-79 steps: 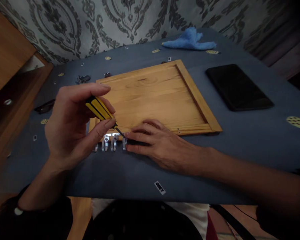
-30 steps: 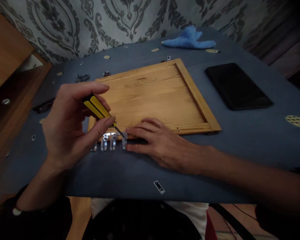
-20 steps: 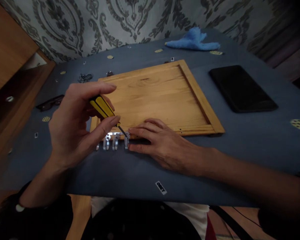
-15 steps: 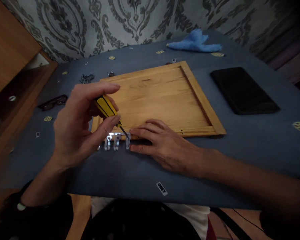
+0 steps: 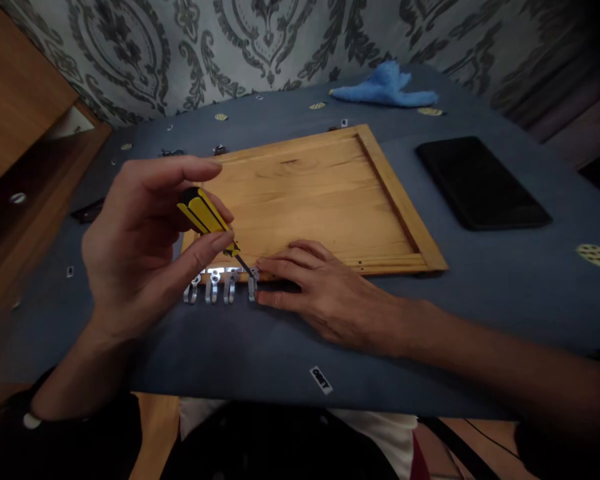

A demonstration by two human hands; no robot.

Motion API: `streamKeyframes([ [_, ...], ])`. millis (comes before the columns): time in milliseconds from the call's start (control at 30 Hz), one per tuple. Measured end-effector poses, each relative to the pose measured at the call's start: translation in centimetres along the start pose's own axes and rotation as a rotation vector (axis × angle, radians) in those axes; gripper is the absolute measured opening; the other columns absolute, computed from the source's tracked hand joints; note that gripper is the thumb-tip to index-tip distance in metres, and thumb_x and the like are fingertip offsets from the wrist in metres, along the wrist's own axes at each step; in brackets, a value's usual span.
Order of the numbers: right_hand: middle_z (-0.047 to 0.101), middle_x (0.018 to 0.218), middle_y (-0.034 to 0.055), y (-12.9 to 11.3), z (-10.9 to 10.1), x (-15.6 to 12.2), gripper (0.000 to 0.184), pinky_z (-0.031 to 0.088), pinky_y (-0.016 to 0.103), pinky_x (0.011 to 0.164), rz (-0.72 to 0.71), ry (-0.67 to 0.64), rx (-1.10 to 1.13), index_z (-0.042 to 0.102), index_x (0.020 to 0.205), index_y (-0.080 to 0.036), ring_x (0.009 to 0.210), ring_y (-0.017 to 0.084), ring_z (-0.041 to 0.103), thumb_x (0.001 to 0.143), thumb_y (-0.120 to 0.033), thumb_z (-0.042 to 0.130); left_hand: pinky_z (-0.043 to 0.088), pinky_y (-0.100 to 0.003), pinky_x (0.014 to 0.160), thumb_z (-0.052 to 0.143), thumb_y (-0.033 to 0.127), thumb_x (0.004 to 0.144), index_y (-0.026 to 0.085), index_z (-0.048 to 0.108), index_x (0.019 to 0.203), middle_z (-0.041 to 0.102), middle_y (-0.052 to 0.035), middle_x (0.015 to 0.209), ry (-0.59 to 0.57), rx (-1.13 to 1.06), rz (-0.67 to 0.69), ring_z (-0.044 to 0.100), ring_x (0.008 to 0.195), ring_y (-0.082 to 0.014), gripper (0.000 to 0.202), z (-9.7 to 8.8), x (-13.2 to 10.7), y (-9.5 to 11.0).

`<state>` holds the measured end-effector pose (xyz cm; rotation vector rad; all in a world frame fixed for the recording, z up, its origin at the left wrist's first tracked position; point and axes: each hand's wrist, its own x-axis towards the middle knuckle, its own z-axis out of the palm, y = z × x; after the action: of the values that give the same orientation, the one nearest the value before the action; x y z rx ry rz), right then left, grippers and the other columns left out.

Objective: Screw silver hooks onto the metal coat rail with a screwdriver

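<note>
Touching the right one of 4 silver hooks (image 5: 251,287), the yellow screwdriver (image 5: 206,217) is gripped by the left hand (image 5: 140,230). The right hand's (image 5: 325,293) spread fingers rest just right of the tip, covering some of the wooden board's (image 5: 290,193) near edge. The left hand has slid left, hiding more dark glasses (image 5: 86,211). Farther lie a black tablet (image 5: 480,183), then a blue cloth (image 5: 385,87).

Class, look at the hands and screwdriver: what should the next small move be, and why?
Probably a slight turn of the screwdriver with the left hand: its tip is at the top of the rightmost visible metal hook, while the right hand has fingertips at the same hook.
</note>
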<state>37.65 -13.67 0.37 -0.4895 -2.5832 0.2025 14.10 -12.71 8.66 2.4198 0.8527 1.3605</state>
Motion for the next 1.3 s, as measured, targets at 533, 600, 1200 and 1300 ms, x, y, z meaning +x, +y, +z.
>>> streamKeyframes([
  [533, 0.063, 0.137, 0.0137, -0.07, -0.23, 0.11, 0.038, 0.042, 0.05, 0.104, 0.003, -0.011, 0.02, 0.067, 0.128, -0.021, 0.121, 0.026, 0.054, 0.095, -0.011, 0.051, 0.063, -0.028, 0.066, 0.088, 0.021, 0.073, 0.033, 0.068, 0.127, 0.068, -0.0003, 0.106, 0.049, 0.093, 0.041, 0.066, 0.088, -0.0156, 0.059, -0.3, -0.3, 0.01],
  [600, 0.063, 0.136, 0.0141, -0.05, -0.19, 0.1, 0.038, 0.042, 0.05, 0.104, -0.001, -0.004, 0.022, 0.067, 0.128, -0.02, 0.12, 0.027, 0.054, 0.095, -0.011, 0.05, 0.065, -0.03, 0.073, 0.087, 0.017, 0.074, 0.034, 0.068, 0.126, 0.068, 0.0002, 0.111, 0.078, 0.018, -0.006, 0.068, 0.091, -0.0159, 0.058, -0.13, -0.26, 0.09],
  [1200, 0.062, 0.136, 0.0137, -0.02, -0.03, 0.0, 0.037, 0.042, 0.049, 0.103, -0.006, -0.012, -0.008, 0.066, 0.128, -0.022, 0.119, 0.026, 0.054, 0.095, -0.012, 0.051, 0.066, -0.032, 0.08, 0.078, 0.026, 0.084, 0.035, 0.065, 0.126, 0.061, 0.0024, 0.118, 0.081, -0.122, -0.062, 0.068, 0.094, -0.0128, 0.045, 0.24, -0.34, 0.13],
  [1300, 0.062, 0.137, 0.0137, -0.04, -0.09, 0.05, 0.038, 0.043, 0.049, 0.102, -0.006, -0.004, -0.011, 0.066, 0.127, -0.021, 0.119, 0.027, 0.054, 0.095, -0.011, 0.05, 0.066, -0.032, 0.08, 0.078, 0.019, 0.082, 0.036, 0.066, 0.125, 0.062, 0.0013, 0.118, 0.086, -0.134, -0.072, 0.068, 0.092, -0.0139, 0.048, 0.23, -0.36, 0.1],
])
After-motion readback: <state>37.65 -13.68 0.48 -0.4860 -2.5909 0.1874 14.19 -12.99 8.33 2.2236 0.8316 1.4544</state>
